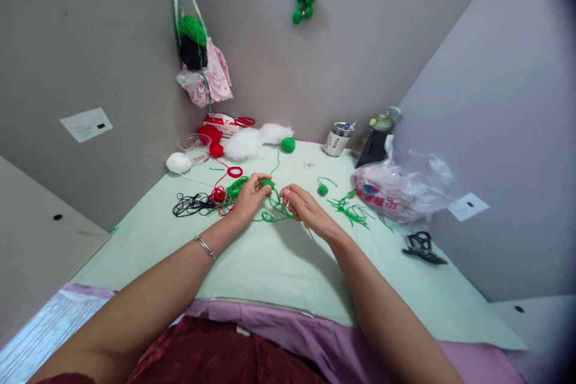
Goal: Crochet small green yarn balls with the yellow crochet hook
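My left hand point(252, 195) is closed on a small green yarn ball point(267, 182), which looks crocheted, pinched between thumb and fingers. A green strand runs from it across the tabletop to a larger green yarn ball point(288, 144). To its right, my right hand point(302, 205) has its fingers curled around a thin tool with a bit of yellow handle and a metal shaft point(312, 236), apparently a crochet hook. Most of that tool is hidden by the hand. Loose green yarn point(266, 216) loops on the table between and below both hands.
Left of my hands lie black cord point(191, 204), red yarn point(218, 194) and white stuffing point(243, 143). On the right are a small green ball point(323, 190), green yarn scraps point(353, 214), a plastic bag point(400, 186) and a black hair claw point(423, 247). A tin point(337, 140) stands behind.
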A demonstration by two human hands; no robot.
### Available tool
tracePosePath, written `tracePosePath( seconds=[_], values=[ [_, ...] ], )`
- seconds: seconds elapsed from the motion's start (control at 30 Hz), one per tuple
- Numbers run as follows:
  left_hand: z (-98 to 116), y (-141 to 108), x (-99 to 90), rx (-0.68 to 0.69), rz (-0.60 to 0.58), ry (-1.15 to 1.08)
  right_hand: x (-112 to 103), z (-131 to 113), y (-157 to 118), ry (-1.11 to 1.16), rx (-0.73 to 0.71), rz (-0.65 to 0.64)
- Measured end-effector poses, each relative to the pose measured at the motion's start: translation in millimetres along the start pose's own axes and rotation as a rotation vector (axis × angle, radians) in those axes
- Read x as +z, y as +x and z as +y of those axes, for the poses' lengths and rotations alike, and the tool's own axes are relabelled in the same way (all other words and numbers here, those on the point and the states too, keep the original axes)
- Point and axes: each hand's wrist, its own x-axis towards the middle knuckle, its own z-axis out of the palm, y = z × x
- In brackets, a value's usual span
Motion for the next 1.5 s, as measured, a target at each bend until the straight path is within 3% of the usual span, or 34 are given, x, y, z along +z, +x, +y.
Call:
tracePosePath(
  seconds=[0.27, 0.53, 0.87, 1.2, 1.5],
  values=[
    [-0.1, -2.5, 2.8, 0.057, 0.013, 0.012, 1.3, 0.5, 2.0, 0.071, 0.044, -0.120],
    [2.8, -6.8, 7.6, 0.100, 0.023, 0.055, 1.0, 0.0, -0.7, 0.116, 0.051, -0.109],
    [3.4, -8.5, 8.9, 0.101, 0.021, 0.097, 9.2, 8.5, 7.7, 0.321, 0.201, -0.169],
    [6.1, -9.4, 9.4, 0.098, 0.031, 0.109, 9.0, 13.4, 10.5, 0.522, 0.202, -0.148],
    [4.7, -11.1, 9.9, 0.097, 0.007, 0.124, 8.1, 9.8, 10.0, 0.487, 0.189, -0.124]
  ],
)
